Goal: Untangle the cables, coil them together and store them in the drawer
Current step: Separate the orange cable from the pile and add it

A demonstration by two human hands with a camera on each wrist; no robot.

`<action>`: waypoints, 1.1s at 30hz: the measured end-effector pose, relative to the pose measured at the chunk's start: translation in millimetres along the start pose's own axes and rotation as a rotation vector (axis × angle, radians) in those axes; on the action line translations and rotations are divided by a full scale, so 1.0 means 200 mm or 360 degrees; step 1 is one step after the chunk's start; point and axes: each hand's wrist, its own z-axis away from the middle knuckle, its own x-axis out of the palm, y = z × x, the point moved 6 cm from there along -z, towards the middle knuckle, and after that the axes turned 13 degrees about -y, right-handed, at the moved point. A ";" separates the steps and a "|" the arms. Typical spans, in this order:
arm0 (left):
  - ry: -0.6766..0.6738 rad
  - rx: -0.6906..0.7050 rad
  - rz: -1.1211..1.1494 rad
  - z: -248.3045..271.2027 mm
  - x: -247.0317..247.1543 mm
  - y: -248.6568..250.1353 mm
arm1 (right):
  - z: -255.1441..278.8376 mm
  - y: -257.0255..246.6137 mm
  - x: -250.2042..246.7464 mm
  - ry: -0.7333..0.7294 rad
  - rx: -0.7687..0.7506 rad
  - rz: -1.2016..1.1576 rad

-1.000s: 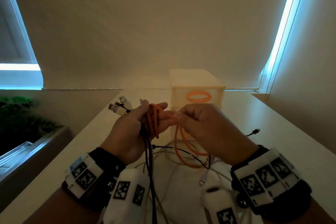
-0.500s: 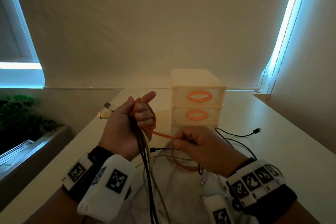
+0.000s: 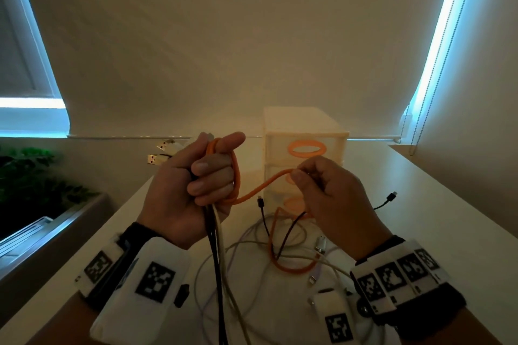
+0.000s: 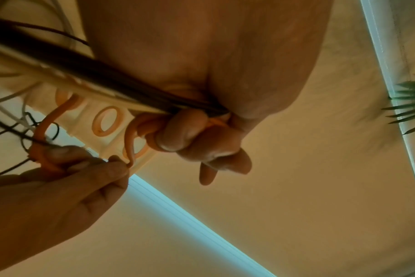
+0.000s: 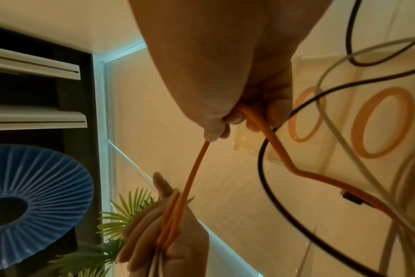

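No brand name or readable writing is seen; only black-and-white square marker patterns are carried on the white wrist bands point(image 3: 157, 279).

The orange cable point(image 3: 253, 190) is smooth, round and thicker than the others. Several turns of it are wound around the curled fingers of the left hand point(image 3: 193, 190), which is held up at about 10 o'clock from the middle of the head view, with the index finger stretched out over the loops. In the same fist a bundle of black cables point(image 3: 214, 249) and a pale cream cable point(image 3: 224, 260) is gripped; these hang down toward 6 o'clock, and silver USB plugs point(image 3: 158, 155) stick out behind the hand at 9 o'clock.

From the coil a free stretch of orange cable is led across to 3 o'clock, where it is pinched between thumb and fingertips of the right hand point(image 3: 333, 199). In the right wrist view the cable point(image 5: 261, 129) is seen passing through the closed fingers and bending away below. The two hands are held apart, joined only by this span.

The rest of the orange cable lies in a loop on the white worktop point(image 3: 437, 221) at about 5 o'clock, crossed with white cables point(image 3: 246, 244) and thin black ones; a black plug point(image 3: 391, 196) lies at 3 o'clock.

Behind the hands, at 12 o'clock, a translucent cream drawer unit point(image 3: 304, 131) stands on the worktop, its drawers closed, each with an orange oval ring handle point(image 3: 307, 148)
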 end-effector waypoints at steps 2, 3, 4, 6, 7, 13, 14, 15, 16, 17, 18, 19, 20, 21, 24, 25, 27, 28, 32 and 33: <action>0.0108 -0.0059 -0.0129 -0.01 0.00 -0.06 | 0.00 0.02 0.04 -0.0066 0.0148 -0.0221; 0.0198 -0.0101 -0.0263 -0.01 -0.01 -0.09 | 0.00 0.02 0.06 -0.0097 0.0190 -0.0333; 0.0284 -0.0162 -0.0404 -0.02 -0.02 -0.13 | 0.00 0.02 0.07 -0.0121 0.0212 -0.0409; 0.0410 -0.0315 -0.0638 -0.02 -0.03 -0.20 | 0.00 0.01 0.07 -0.0129 0.0233 -0.0526; 0.0446 -0.0385 -0.0735 -0.01 -0.04 -0.22 | 0.00 0.01 0.07 -0.0103 0.0254 -0.0587; 0.0668 -0.0528 -0.1091 0.01 -0.08 -0.22 | 0.01 0.05 0.01 0.0075 0.0242 -0.0444; 0.0696 -0.0536 -0.1168 0.01 -0.08 -0.22 | 0.01 0.04 0.01 0.0076 0.0246 -0.0502; 0.0724 -0.0541 -0.1234 0.01 -0.08 -0.23 | 0.01 0.04 0.01 0.0052 0.0261 -0.0570; 0.0763 -0.0532 -0.1281 0.01 -0.08 -0.23 | 0.01 0.02 0.01 0.0002 0.0275 -0.0634; 0.0817 -0.0503 -0.1304 0.01 -0.09 -0.24 | 0.01 0.00 0.03 -0.0069 0.0283 -0.0693; 0.0880 -0.0449 -0.1304 0.01 -0.10 -0.23 | 0.02 -0.03 0.05 -0.0155 0.0276 -0.0751; 0.0944 -0.0378 -0.1278 0.01 -0.11 -0.22 | 0.02 -0.07 0.07 -0.0250 0.0253 -0.0790; 0.1001 -0.0300 -0.1225 0.02 -0.13 -0.21 | 0.03 -0.10 0.10 -0.0351 0.0227 -0.0813; 0.1048 -0.0220 -0.1132 0.02 -0.15 -0.20 | 0.04 -0.12 0.14 -0.0448 0.0215 -0.0828; 0.1050 0.0082 -0.0550 0.01 -0.17 -0.17 | 0.08 -0.13 0.26 -0.0716 0.0289 -0.0936; 0.1020 0.0200 -0.0344 0.01 -0.17 -0.15 | 0.10 -0.12 0.30 -0.0827 0.0345 -0.0967; 0.0964 0.0415 -0.0046 0.02 -0.17 -0.08 | 0.13 -0.08 0.37 -0.1081 0.0463 -0.0887; 0.0933 0.0482 0.0054 0.04 -0.18 -0.04 | 0.15 -0.06 0.40 -0.1205 0.0525 -0.0806; 0.0636 0.0402 0.0133 0.07 -0.18 0.07 | 0.14 0.10 0.37 -0.1220 0.0776 -0.0805; 0.0555 0.0368 0.0083 0.06 -0.16 0.07 | 0.12 0.13 0.32 -0.1106 0.0827 -0.0913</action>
